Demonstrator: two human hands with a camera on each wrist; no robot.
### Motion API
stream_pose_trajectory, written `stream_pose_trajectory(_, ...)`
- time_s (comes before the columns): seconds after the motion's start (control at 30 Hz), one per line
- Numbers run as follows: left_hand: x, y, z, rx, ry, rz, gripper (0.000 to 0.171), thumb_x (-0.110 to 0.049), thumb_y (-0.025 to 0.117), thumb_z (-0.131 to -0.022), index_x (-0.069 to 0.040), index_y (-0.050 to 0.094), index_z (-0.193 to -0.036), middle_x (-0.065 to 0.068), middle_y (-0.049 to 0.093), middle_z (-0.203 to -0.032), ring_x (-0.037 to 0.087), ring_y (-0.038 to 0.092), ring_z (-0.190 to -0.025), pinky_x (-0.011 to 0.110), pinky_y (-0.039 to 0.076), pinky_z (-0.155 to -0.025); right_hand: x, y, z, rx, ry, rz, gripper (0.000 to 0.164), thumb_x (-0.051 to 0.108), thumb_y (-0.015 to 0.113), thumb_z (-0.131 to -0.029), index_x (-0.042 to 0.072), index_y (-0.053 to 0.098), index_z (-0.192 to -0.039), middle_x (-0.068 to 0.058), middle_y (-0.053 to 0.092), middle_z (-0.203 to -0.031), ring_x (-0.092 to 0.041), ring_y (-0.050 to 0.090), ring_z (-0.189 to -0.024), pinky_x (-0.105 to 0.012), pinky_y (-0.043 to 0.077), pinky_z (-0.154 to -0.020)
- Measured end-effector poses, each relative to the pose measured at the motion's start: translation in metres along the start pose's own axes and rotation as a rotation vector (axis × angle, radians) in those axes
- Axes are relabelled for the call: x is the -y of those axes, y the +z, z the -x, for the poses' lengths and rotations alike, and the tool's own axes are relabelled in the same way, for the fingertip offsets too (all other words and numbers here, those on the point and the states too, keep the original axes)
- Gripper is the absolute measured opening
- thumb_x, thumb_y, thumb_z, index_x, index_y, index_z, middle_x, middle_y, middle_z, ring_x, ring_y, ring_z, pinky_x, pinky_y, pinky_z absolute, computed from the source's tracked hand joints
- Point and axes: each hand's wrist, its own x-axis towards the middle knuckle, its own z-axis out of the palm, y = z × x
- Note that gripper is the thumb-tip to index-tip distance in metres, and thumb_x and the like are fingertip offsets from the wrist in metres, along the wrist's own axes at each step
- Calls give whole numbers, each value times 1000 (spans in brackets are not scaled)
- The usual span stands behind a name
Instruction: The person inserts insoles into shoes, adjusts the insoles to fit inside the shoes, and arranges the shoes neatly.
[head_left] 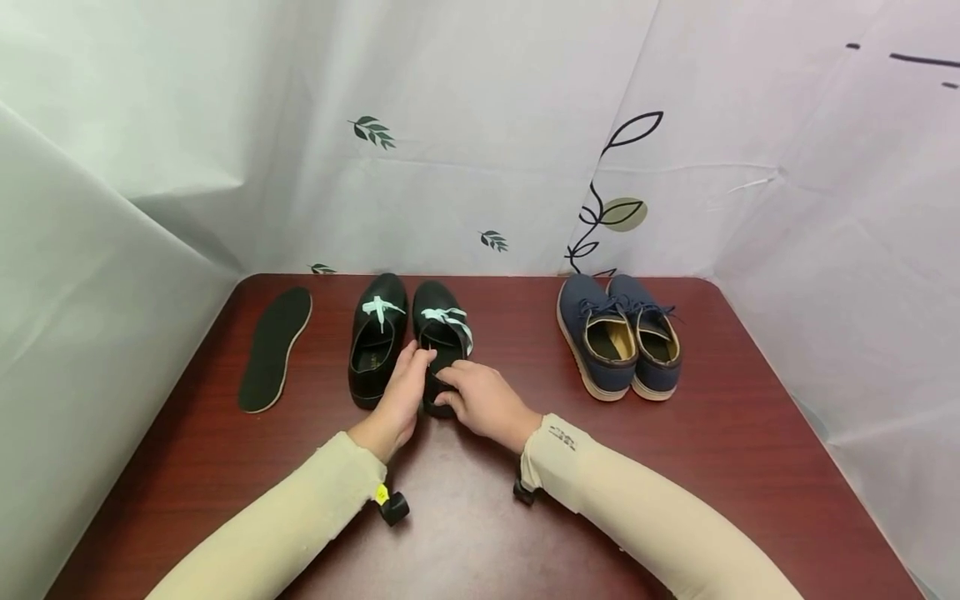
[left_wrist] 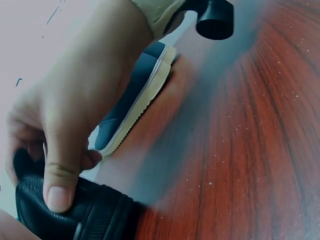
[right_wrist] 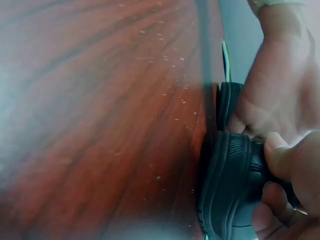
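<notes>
A black leather shoe (head_left: 438, 302) with pale mint laces stands with its toe toward the back curtain and its heel toward me. From its left side my left hand (head_left: 397, 402) grips the side wall, thumb over the collar and fingers along the outside. My right hand (head_left: 489, 402) pinches the heel collar, its thumb (left_wrist: 59, 192) pressing on the outer leather above the ribbed sole edge. Both hands hide much of the shoe's opening. Its mate, another black shoe (head_left: 382, 297), stands close on the left, beside my left hand.
A dark insole (head_left: 274, 350) with a pale edge lies at the far left. Two navy lace-up shoes (head_left: 600, 333) with cream soles stand together at the back right. The reddish-brown tabletop (head_left: 465, 517) meets white patterned curtains (head_left: 480, 167) at the back and sides.
</notes>
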Motion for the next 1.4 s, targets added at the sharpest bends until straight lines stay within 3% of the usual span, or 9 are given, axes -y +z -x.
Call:
stream_pose_trajectory(0.17,1,0,5,-6,-2,-40,76,-33,43,-102,-9,4,-162,13,2,-173,30,4,-157,55,9,-130,-3,3,-6,16,2,-10,14,26,73,-92,15,66,-99,-1,64,-90,-14,58,-78,-36,58,-72)
stream_pose_trajectory(0.4,9,-4,11,28,16,-68,75,-31,42,-103,-9,2,-162,13,2,-173,28,2,-157,55,8,-130,-3,4,-10,47,5,-43,22,26,70,-95,12,68,-112,-2,68,-98,-15,64,-87,-36,60,-79)
stream_pose_trajectory(0.63,10,-11,18,54,23,-87,74,-31,42,-104,-9,1,-162,14,-1,-173,29,3,-157,56,10,-129,-1,6,-16,72,4,-63,19,25,68,-96,14,67,-111,-2,69,-100,-15,65,-91,-36,60,-82)
stream_pose_trajectory(0.93,12,-18,28,100,77,-93,75,-16,46,-101,-4,3,-161,22,12,-170,33,15,-155,57,16,-128,1,7,-18,89,-30,-20,12,23,63,-99,14,63,-107,-3,65,-95,-15,60,-83,-35,58,-76)
stream_pose_trajectory(1.03,13,-19,34,82,101,-116,71,-11,49,-99,-3,12,-160,23,22,-167,35,25,-151,57,24,-125,2,5,-18,114,-14,-7,14,21,62,-99,14,64,-111,-3,66,-97,-15,59,-82,-35,57,-76)
stream_pose_trajectory(1.13,12,-22,42,18,133,-163,55,-7,49,-99,0,32,-151,23,39,-155,32,42,-135,50,40,-112,6,2,-20,143,21,-5,21,27,63,-99,14,66,-116,-3,66,-98,-14,58,-81,-34,56,-75)
stream_pose_trajectory(1.23,9,-28,48,-76,197,-184,36,-2,48,-98,2,48,-134,17,54,-129,18,52,-110,31,46,-93,12,-1,-21,129,64,18,27,33,61,-99,14,66,-118,-3,65,-100,-15,59,-79,-35,58,-74)
stream_pose_trajectory(1.4,0,-44,53,-150,322,-54,16,4,43,-99,3,51,-112,-3,58,-93,8,59,-87,16,51,-75,23,-5,-25,-38,89,65,28,33,61,-96,16,65,-117,-2,64,-106,-15,62,-78,-36,61,-69)
